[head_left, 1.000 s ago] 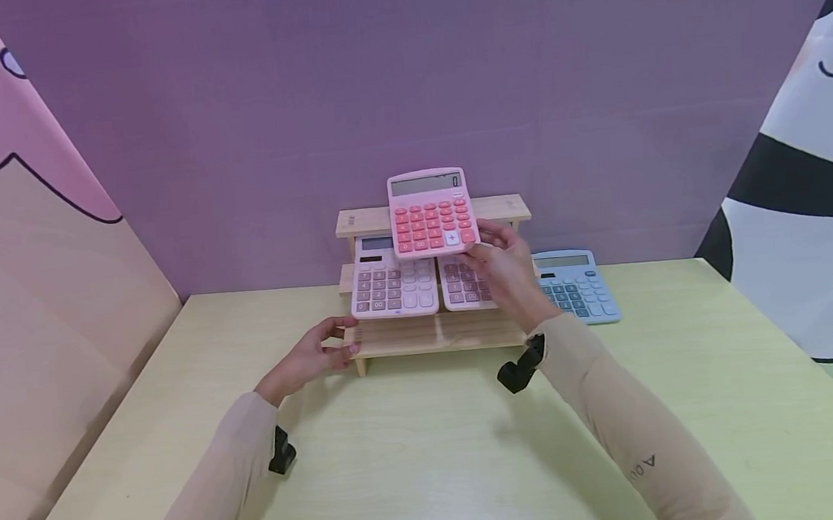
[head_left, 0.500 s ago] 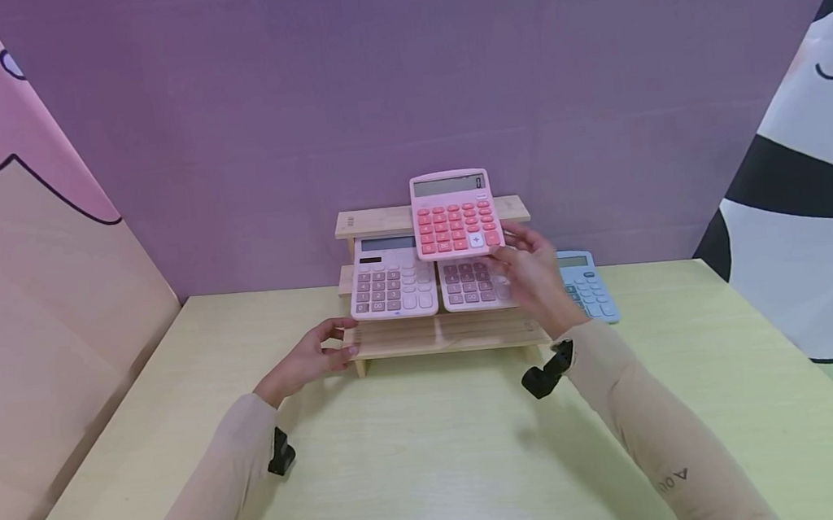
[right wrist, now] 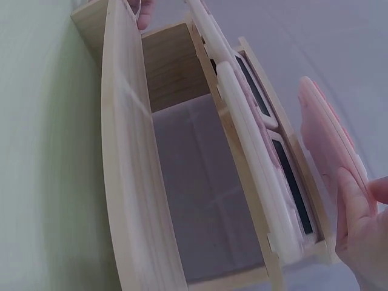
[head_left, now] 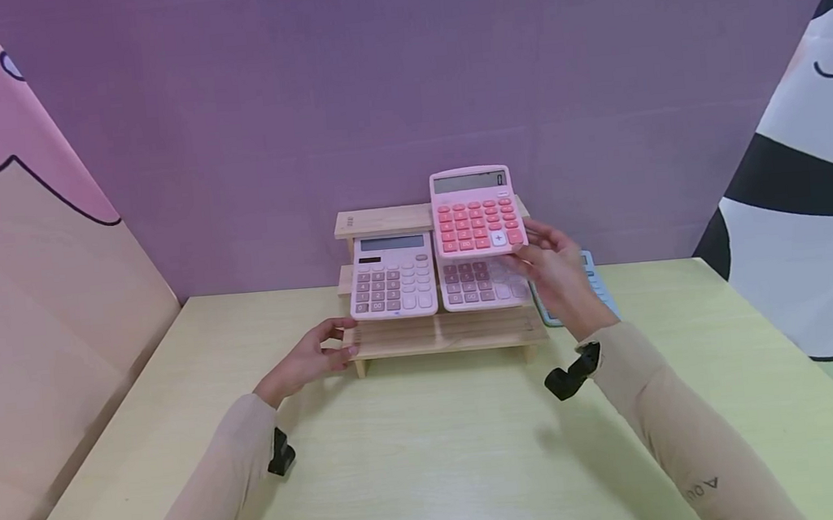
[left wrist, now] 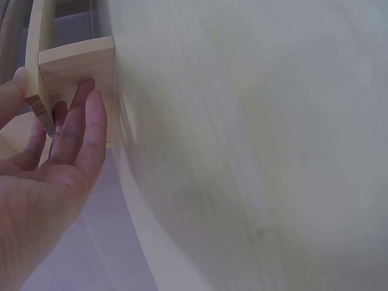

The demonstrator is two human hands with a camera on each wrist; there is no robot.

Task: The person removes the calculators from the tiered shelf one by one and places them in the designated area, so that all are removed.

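Observation:
My right hand [head_left: 563,281] pinches a pink calculator [head_left: 477,206] by its lower right corner, thumb in front and fingers behind. Its keys are coral pink and its screen shows a 0. In the right wrist view the calculator [right wrist: 327,130] hangs apart from the wooden rack, over the top step. My left hand [head_left: 312,354] grips the left end of the bottom board of the tiered wooden rack [head_left: 452,336], with the thumb [left wrist: 12,97] on one face. Two pale pink calculators lean side by side on the middle tier, the left one [head_left: 391,260] in full view, the right one [head_left: 488,293] partly covered.
Behind my right hand, a light blue calculator [head_left: 600,288] lies by the rack's right end, mostly hidden. The rack stands on a pale wood table [head_left: 431,446] close to a purple backdrop [head_left: 266,125]. Printed cartoon panels flank both sides.
My right hand has carried the pink calculator rightward along the top of the rack, from over its middle to its right end, covering more of the blue calculator. The left hand stays put.

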